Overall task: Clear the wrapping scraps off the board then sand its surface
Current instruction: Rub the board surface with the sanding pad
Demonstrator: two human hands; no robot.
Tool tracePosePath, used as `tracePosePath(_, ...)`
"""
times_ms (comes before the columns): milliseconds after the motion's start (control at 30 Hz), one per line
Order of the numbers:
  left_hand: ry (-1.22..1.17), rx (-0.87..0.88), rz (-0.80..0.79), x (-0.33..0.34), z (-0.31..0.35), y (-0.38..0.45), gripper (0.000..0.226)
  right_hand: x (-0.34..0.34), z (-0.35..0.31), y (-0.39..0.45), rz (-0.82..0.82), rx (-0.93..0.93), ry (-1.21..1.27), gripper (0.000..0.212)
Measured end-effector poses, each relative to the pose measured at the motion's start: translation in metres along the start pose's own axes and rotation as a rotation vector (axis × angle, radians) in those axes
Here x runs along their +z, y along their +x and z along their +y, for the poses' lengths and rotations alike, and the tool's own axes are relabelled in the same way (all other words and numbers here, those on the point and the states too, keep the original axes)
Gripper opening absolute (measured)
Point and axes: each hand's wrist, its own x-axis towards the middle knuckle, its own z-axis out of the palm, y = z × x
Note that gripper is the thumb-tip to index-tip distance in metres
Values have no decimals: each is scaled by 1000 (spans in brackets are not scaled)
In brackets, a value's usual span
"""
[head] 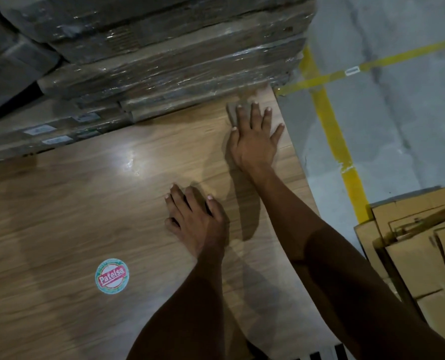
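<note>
Grey concrete floor (398,74), marked with yellow tape lines (330,120) that cross near the board's far right corner. Dim light overall, with a bright glare patch seen mid-board. A wide wood-grain board (86,203) is laid flat and fills most of the view; its right edge runs diagonally along the floor. A round sticker (111,275) reading "Patelsa" is stuck on the near left part of the board. Along the board's far edge, a stack of flat cartons wrapped in clear film (164,55) is piled, with small labels seen on its lower left packs. Flattened cardboard boxes (419,242) are seen on the floor at the right, just beside the board's edge. The right hand (254,141) is stretched to the far right corner of the board, fingers straight and spread, pressed flat on a small grey-brown sanding pad (233,110); the pad is lying on the board, mostly covered by the fingers, close to the wrapped stack. The left hand (195,216) is rested on the board nearer the body, toward the middle, with fingers lightly bent, their tips on the surface, and nothing held. The two hands are set well apart. Both forearms are bare, and their shadows are cast on the wood.
</note>
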Motion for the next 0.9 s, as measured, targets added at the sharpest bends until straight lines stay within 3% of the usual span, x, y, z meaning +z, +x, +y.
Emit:
tracePosePath(67, -3, -2, 3, 0, 0, 0, 55, 1, -10, 5, 3, 35, 11, 61)
tracePosePath(233, -17, -2, 0, -2, 0, -1, 54, -8, 4, 20, -19, -135, -56, 59)
tracePosePath(400, -15, 2, -4, -3, 1, -1, 54, -12, 14, 31, 31, 85, 26, 59)
tracePosePath(600, -8, -5, -3, -3, 1, -1, 55, -14, 21, 29, -5, -100, -65, 59)
tracePosePath(767, -4, 0, -4, -2, 1, -1, 55, -15, 27, 35, 19, 122, 54, 60)
tracePosePath(900, -9, 5, 12, -2, 1, -2, 57, -9, 30, 8, 21, -71, -42, 62)
